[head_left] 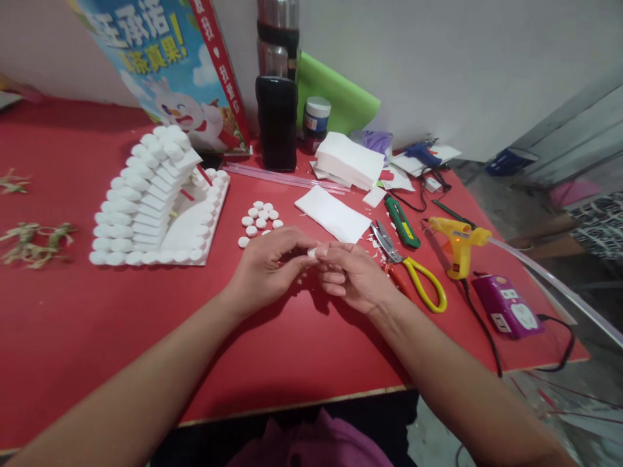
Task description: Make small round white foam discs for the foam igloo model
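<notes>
My left hand (265, 264) and my right hand (354, 271) meet over the red table, each closed in a pinch. Between their fingertips is a small white piece (312, 252), mostly covered, its exact shape unclear. Just beyond my left hand lie several loose white round discs (251, 230). A folded white sheet (333, 214) lies past the fingertips. Scissors with yellow handles (423, 284) rest to the right of my right hand, beside a green utility knife (402, 222). At left stands a white stair-like model (146, 211) edged with rows of rounded white discs.
A yellow glue gun (457, 243) and a purple power socket box (509, 308) with cables sit at right. Behind stand a black container (276, 123), a white-capped jar (317, 120) and a printed box (180, 71). Dried plant-like bundles (37, 243) lie far left.
</notes>
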### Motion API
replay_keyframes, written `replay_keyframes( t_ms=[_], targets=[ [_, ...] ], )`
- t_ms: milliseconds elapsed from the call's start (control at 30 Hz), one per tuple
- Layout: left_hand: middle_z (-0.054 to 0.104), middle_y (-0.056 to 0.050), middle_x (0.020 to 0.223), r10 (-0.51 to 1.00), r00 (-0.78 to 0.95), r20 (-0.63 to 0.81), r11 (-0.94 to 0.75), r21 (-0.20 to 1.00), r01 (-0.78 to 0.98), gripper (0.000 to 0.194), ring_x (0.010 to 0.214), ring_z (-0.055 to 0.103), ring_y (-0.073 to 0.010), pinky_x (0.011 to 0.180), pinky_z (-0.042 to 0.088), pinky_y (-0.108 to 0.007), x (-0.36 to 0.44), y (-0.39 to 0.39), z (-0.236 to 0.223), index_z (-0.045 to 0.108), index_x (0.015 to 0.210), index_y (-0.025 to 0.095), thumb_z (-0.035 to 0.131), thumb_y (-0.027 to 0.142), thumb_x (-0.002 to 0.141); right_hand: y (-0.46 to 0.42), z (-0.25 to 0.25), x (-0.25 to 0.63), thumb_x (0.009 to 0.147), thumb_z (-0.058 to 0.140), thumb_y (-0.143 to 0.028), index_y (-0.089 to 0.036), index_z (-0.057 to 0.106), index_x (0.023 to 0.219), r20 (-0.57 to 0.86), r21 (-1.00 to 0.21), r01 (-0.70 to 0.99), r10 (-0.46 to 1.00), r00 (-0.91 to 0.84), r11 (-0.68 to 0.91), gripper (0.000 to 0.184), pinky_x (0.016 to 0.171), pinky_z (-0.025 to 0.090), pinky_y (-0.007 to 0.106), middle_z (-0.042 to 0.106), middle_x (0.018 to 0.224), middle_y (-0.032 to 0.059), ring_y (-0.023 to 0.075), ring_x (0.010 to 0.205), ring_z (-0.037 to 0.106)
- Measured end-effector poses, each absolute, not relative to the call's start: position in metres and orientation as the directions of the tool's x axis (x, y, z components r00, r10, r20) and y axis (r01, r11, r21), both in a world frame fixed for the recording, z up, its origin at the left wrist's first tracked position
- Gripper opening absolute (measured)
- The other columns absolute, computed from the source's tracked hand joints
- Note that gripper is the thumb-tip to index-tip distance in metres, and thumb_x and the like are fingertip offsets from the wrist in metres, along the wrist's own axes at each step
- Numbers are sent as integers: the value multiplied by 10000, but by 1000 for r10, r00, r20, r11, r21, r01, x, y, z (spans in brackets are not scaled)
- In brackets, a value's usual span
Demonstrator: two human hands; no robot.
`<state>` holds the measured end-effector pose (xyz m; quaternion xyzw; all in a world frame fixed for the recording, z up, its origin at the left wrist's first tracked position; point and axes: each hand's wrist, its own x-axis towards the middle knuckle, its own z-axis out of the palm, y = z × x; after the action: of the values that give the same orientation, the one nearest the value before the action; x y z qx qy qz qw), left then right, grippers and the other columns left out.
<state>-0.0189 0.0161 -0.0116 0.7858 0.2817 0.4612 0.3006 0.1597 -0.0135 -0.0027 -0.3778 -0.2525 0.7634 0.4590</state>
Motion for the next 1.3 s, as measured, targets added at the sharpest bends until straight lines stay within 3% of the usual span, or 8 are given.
replay_keyframes(
  t_ms=[133, 233, 300, 367, 667, 1033, 1167, 1300],
  targets=[
    [732, -27, 807, 795, 340, 503, -563, 821, 101, 16, 728, 654, -147, 681, 511, -270, -17, 14, -12, 768, 912, 177, 761, 175, 898, -13, -3, 164, 696, 954, -404, -143, 708, 749, -339, -783, -432, 889, -307, -447, 362, 362, 350, 166, 573, 596, -57, 22, 408, 373],
    [725, -19, 783, 910, 334, 246, -231, 969, -85, 128, 640, 669, -147, 599, 547, -273, -16, 12, -14, 747, 953, 172, 804, 254, 873, -11, -4, 170, 753, 868, -617, -139, 716, 745, -301, -880, -292, 916, -264, -374, 502, 365, 402, 206, 631, 602, -6, 60, 409, 449],
    [721, -10, 769, 927, 373, 49, 36, 976, -217, 224, 577, 673, -154, 521, 560, -276, -15, 11, -15, 719, 996, 174, 838, 289, 844, -10, -6, 174, 782, 802, -699, -141, 712, 730, -257, -933, -215, 954, -158, -287, 567, 361, 398, 216, 629, 586, 4, 70, 402, 461],
    [720, -13, 758, 923, 382, -43, 166, 941, -295, 262, 556, 676, -156, 488, 569, -269, -15, 12, -14, 706, 986, 167, 865, 281, 813, -9, -7, 176, 810, 778, -700, -151, 708, 737, -191, -965, -176, 981, -47, -196, 559, 368, 397, 217, 618, 593, -5, 68, 406, 467],
    [730, -34, 736, 878, 474, -72, 263, 898, -352, 211, 532, 661, -158, 421, 568, -256, -13, 15, -13, 710, 985, 155, 831, 253, 843, -17, -2, 173, 873, 804, -493, -204, 695, 959, 2, -1000, -25, 998, -70, 1, 321, 408, 478, 242, 675, 737, -21, 95, 488, 540],
    [739, -31, 743, 835, 516, -190, 425, 819, -386, 181, 488, 614, -111, 422, 510, -191, -12, 17, -12, 690, 941, 154, 814, 209, 821, -22, 3, 172, 943, 710, -310, -205, 666, 801, 142, -963, 232, 990, 4, 137, 182, 521, 409, 258, 587, 604, -46, 97, 510, 515],
    [704, -31, 687, 808, 517, -283, 521, 753, -402, 175, 459, 546, -68, 407, 455, -143, -12, 18, -9, 699, 855, 119, 839, 199, 785, -21, 0, 175, 946, 714, -315, -220, 688, 978, 166, -958, 238, 986, 16, 158, 103, 553, 445, 266, 658, 740, -30, 104, 549, 547],
    [664, -25, 670, 781, 549, -297, 556, 730, -396, 180, 460, 495, -46, 379, 384, -117, -12, 17, -8, 709, 792, 104, 846, 220, 790, -20, -1, 177, 976, 684, -274, -256, 717, 1049, 313, -867, 376, 944, -102, 328, 82, 686, 505, 296, 711, 933, 13, 146, 752, 638]
  ],
)
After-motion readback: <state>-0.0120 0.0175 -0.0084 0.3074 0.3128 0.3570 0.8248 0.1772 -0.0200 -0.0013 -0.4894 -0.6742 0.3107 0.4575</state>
